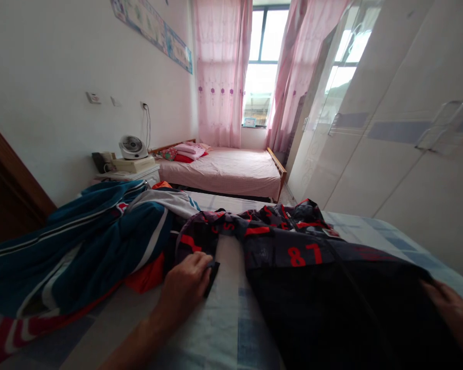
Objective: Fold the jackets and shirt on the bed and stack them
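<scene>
A black and grey jacket with red lettering and a red "87" lies spread over the bed in front of me. My left hand is closed on the cuff end of its left-lying sleeve, the fingers pinched together. At the right edge of the view, my right hand grips the jacket's right border; its fingertips are partly hidden by the cloth. Left of my left hand rests a heap of teal clothes with white stripes, with a bright orange piece showing beneath.
Pale blue checked sheet covers the near bed. Beyond it stands a second bed with pink bedding. A small fan sits on a bedside cabinet at the left. White wardrobes line the right side.
</scene>
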Demonstrator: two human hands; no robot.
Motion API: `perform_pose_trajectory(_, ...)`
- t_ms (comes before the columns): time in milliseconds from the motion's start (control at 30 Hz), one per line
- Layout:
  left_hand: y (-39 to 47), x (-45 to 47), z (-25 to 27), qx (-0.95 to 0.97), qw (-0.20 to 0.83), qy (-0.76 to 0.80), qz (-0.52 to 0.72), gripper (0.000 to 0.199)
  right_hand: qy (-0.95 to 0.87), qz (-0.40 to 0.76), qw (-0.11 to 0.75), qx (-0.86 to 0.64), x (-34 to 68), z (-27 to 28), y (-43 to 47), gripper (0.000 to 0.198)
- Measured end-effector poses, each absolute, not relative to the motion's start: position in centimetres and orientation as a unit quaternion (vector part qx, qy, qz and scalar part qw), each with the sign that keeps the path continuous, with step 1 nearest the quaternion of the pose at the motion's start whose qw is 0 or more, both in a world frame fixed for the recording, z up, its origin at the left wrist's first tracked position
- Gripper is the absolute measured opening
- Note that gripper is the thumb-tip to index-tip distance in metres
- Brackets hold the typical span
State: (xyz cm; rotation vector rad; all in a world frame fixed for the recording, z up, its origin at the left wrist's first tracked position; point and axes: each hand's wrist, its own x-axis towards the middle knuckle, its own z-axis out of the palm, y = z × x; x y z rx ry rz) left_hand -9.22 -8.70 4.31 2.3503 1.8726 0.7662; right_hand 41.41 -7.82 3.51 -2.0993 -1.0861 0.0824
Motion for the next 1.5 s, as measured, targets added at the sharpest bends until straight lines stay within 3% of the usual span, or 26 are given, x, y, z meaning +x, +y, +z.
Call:
perform_pose_trajectory(133,-7.0,-10.7,4.4,0.695,-0.143,0.666,0.228,0.06,-0.347,0.148,0.415,-0.828,39.2,2.6,-7.7,0.026)
perform_pose_trajectory(233,-6.0,-11.2,4.6,0.678,-0.116,0.71,0.155,0.058,-0.352,0.165,0.414,-0.823,38.2,3.3,-8.0,0.023)
perform_pose_trajectory(367,-4.3,-11.9,5.2,0.67,-0.01,0.733,0.118,0.032,-0.352,0.167,0.413,-0.823,38.7,2.9,-7.9,0.024)
perform_pose_trajectory(433,-3.9,-11.3,6.3,0.674,0.056,0.716,0.172,0.026,-0.351,0.167,0.417,-0.822,39.1,2.4,-7.7,0.021)
perform_pose_trajectory(567,-4.8,-7.2,9.6,0.662,0.368,0.524,0.389,0.024,-0.349,0.166,0.411,-0.826,39.4,2.0,-7.5,0.02)
perform_pose_trajectory(667,-5.9,-3.7,10.5,0.699,0.513,0.376,0.326,0.031,-0.358,0.177,0.394,-0.828,39.4,2.0,-7.5,0.026)
perform_pose_trajectory(733,-5.8,-3.0,9.5,0.76,0.451,0.386,0.264,0.03,-0.373,0.181,0.388,-0.823,39.5,1.8,-7.4,0.032)
perform_pose_trajectory(867,-3.8,-5.7,5.7,0.82,0.117,0.526,0.193,0.029,-0.401,0.169,0.416,-0.799,40.0,0.9,-7.2,0.033)
perform_pose_trajectory(933,-3.0,-7.6,4.5,0.82,0.028,0.559,0.123,0.04,-0.41,0.159,0.427,-0.79,40.3,0.4,-7.1,0.032)
perform_pose_trajectory(1133,-4.1,-10.1,5.8,0.846,0.01,0.532,-0.029,0.025,-0.408,0.157,0.421,-0.795,40.5,-0.2,-7.0,0.038)
perform_pose_trajectory(1433,-6.9,-15.6,4.9,0.903,0.04,0.426,-0.033,0.066,-0.39,0.185,0.415,-0.801,39.4,0.3,-7.2,0.043)
perform_pose_trajectory(1500,-7.0,-16.3,5.4,0.906,0.013,0.419,-0.048,0.063,-0.392,0.186,0.413,-0.801,39.4,0.2,-7.3,0.043)
